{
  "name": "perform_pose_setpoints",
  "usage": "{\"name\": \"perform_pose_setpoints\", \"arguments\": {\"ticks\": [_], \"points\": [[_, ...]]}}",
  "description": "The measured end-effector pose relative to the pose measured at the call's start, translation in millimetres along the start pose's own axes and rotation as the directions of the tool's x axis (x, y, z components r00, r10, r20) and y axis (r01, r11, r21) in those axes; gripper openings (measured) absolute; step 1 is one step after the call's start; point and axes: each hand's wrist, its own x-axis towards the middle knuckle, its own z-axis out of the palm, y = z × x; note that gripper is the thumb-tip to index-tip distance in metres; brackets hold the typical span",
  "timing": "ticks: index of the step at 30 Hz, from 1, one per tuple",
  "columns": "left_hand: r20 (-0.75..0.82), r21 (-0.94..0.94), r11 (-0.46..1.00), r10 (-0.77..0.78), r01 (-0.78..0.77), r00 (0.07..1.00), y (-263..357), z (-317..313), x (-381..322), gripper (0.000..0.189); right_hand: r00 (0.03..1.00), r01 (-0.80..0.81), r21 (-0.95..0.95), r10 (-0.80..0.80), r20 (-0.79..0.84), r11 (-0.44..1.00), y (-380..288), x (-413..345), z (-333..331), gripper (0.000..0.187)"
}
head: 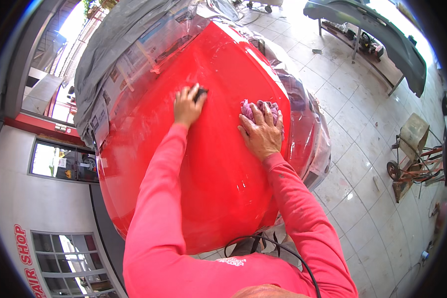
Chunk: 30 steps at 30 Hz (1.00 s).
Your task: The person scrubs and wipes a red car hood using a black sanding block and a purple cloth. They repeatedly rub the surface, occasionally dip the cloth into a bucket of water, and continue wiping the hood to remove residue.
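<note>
A glossy red car hood (219,178) spreads out before me, wet-looking in places. My left hand (186,106) rests on its left half, fingers wrapped around a small dark block (200,93), mostly hidden by the fingers; its exact kind I cannot tell. Near the hood's right edge, my right hand (262,130) presses a crumpled pink-purple cloth (249,111) flat against the paint. Masking newspaper (128,67) and clear plastic film (305,123) line the hood on both sides.
A grey cover (97,70) drapes the car at far left. On the tiled floor (352,149) to the right stand a bumper cover (387,33) on a metal stand and a wheeled cart (413,156). A black cable (298,253) crosses my body. A windowed wall (11,167) lies left.
</note>
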Motion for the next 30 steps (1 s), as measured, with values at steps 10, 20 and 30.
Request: {"name": "perform_pose_setpoints", "arguments": {"ticks": [10,20,30], "points": [[0.0,-0.103,0.962,0.255,-0.253,0.967,148.6,-90.9,-245.7,0.072,0.999,-0.046,-0.053,0.045,-0.023,0.998,18.5,7.4,-1.0,0.036],[-0.082,0.187,0.902,-0.38,0.388,0.922,-58.8,7.9,-2.5,0.057,0.999,0.028,0.017,-0.028,0.021,0.999,-9.2,-1.3,-0.3,0.037],[-0.045,-0.121,0.993,-0.009,0.004,0.999,63.0,-133.6,-319.0,0.055,0.998,0.031,-0.226,-0.043,-0.05,0.974,30.7,13.1,1.1,0.042]]}}
